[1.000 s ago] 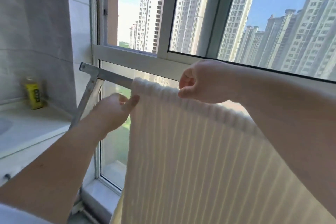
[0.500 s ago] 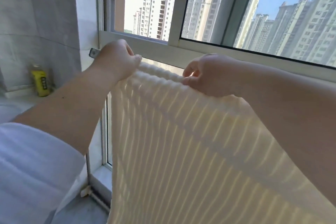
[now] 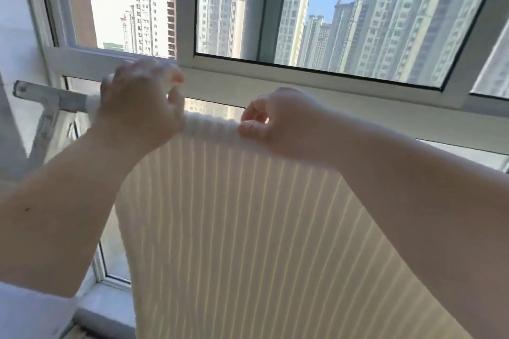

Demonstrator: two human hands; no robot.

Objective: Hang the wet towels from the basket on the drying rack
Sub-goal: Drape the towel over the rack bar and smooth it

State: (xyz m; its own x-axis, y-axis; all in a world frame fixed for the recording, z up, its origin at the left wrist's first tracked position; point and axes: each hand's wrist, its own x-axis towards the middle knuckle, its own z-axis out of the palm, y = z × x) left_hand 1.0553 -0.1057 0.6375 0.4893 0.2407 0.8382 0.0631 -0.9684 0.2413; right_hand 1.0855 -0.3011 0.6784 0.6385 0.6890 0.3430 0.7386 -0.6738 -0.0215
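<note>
A cream ribbed towel hangs over the grey metal bar of the drying rack in front of the window. My left hand sits on the towel's top fold near its left end, fingers curled and blurred by motion. My right hand pinches the top fold further right, thumb against fingers. The towel hides most of the bar, and the basket is out of view.
The white window frame runs just behind the bar, with tall buildings beyond the glass. The rack's slanted bracket drops to the left by the tiled wall. A low sill lies at the bottom left.
My left hand has shifted right along the top fold, closer to my right hand, uncovering the bar's left end. The right hand keeps its pinch. The view has tilted a little.
</note>
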